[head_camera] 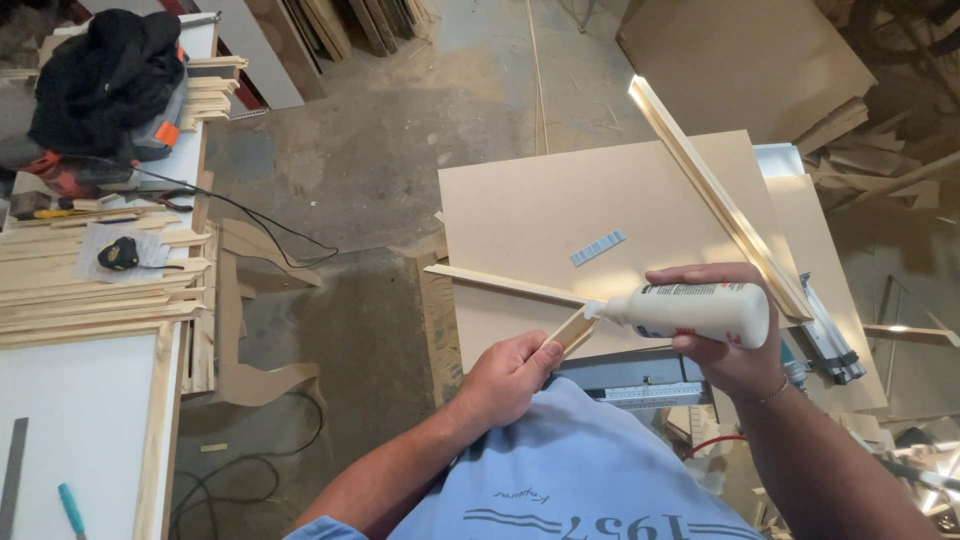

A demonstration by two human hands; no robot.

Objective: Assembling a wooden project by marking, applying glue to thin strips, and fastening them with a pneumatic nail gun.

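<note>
Right hand (725, 345) wrapped around a white glue bottle (695, 310), held on its side, nozzle pointing left onto the cut end of a short wood strip (572, 330). Left hand (505, 375) closed on that strip, pinching its near end and angling the far end up to meet the nozzle. Both sit just above the near edge of the worktop (520, 215), a bare tan board, in front of the person's blue shirt. To do this well, in my judgement: keep the strip steady, squeeze lightly, lay a thin even bead across the end face, and avoid drips onto the board. Bottle is smooth white plastic with a printed label and a tapered white tip; the strip is pale, narrow, raw timber. A longer thin strip (505, 283) lies flat on the board just beyond the nozzle; a long profiled moulding (715, 195) crosses diagonally at right; a small grey nail strip (598, 248) rests mid-board.
</note>
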